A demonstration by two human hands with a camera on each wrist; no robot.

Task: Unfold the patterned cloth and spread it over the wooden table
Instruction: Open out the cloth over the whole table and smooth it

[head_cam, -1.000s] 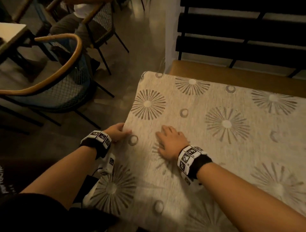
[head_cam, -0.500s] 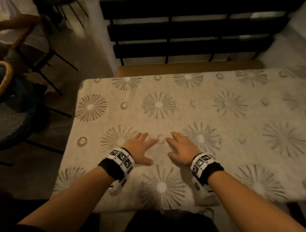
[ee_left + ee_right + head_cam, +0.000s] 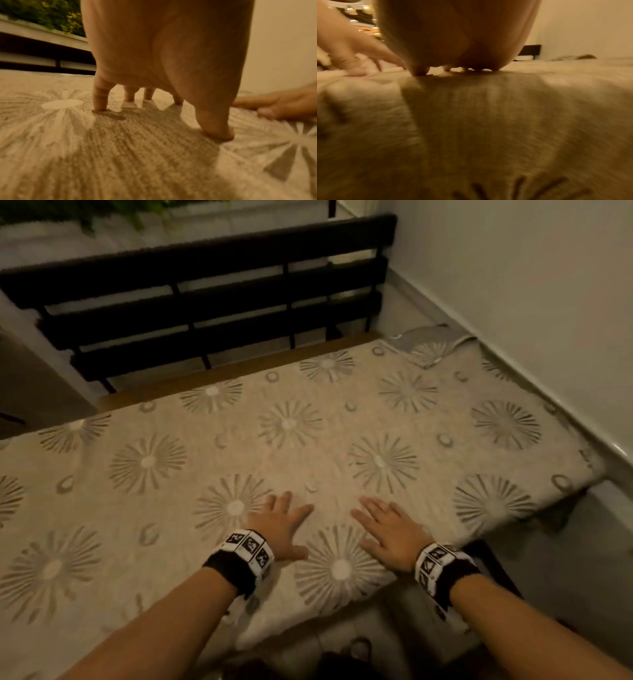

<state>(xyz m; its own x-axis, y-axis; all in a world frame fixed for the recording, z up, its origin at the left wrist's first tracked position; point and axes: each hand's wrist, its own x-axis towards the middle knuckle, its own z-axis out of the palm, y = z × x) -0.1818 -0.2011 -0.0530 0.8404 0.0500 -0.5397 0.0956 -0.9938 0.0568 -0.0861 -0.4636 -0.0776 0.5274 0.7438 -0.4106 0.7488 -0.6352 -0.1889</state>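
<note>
Patterned cloth [image 3: 342, 446] lay opened out across the wooden table [image 3: 212, 373], and both hands were down on it near the front edge, where the fabric draped over toward the person. Left hand [image 3: 279, 525] sat flat with fingers spread, thumb out to the side; in the left wrist view its fingertips [image 3: 100, 106] and thumb pressed straight into the weave beside a pale starburst centre. Right hand [image 3: 387, 530] rested close by, not touching the left, palm down, fingers straight and fanned, gripping nothing. The right wrist view was blurred, but the fingertips [image 3: 419, 72] met the fabric there too. Further out, the starburst print ran smooth across the middle. At the far right corner the cloth was rumpled, a fold [image 3: 431, 350] bunched up by the wall [image 3: 531, 285]. Along the far side a strip of bare wood showed uncovered, and beyond it stood a dark slatted bench back [image 3: 205, 289].
</note>
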